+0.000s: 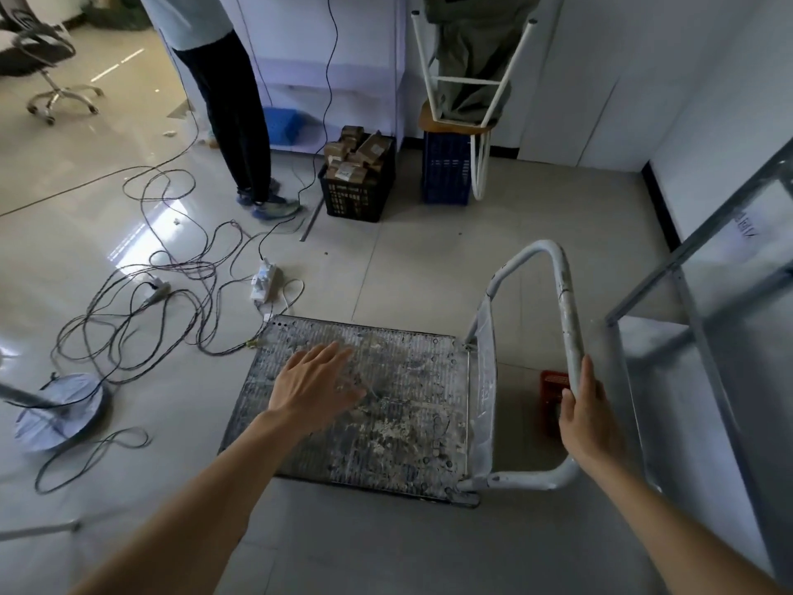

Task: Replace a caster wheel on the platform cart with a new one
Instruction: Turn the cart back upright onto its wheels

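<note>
Nearest, both my bare forearms reach forward over the tiled floor (386, 268). My right hand (585, 416) wraps the white handle (568, 319) of the platform cart (373, 401), fingers curled round the tube low on its near upright; the paint there is chipped and stained. My left hand (315, 386) is spread flat, fingers straight and a little apart, over the deck; whether the palm actually touches the surface I cannot tell.

Cart stands on the floor right in front of me, deck up, handle raised at its right end. Deck is ribbed, dark, heavily spattered with white residue. No caster shows from this angle; all are hidden under the deck.

Just beyond the handle, a small red object (553, 386) lies on the floor, partly hidden by my right hand. To its right, a grey metal frame (669, 302) leans across the view.

Left of the cart: a round lamp-like base (60, 412), then a tangle of dark cables (141, 294) running to a white power strip (264, 281) just past the deck's far corner.

Farther back: a black crate (358, 193) full of brown boxes, a blue crate (446, 169) beside it, and a stool (459, 122) with another upturned on it. A person's legs (234, 113) stand left of the black crate. An office chair (43, 62) sits at far left.
</note>
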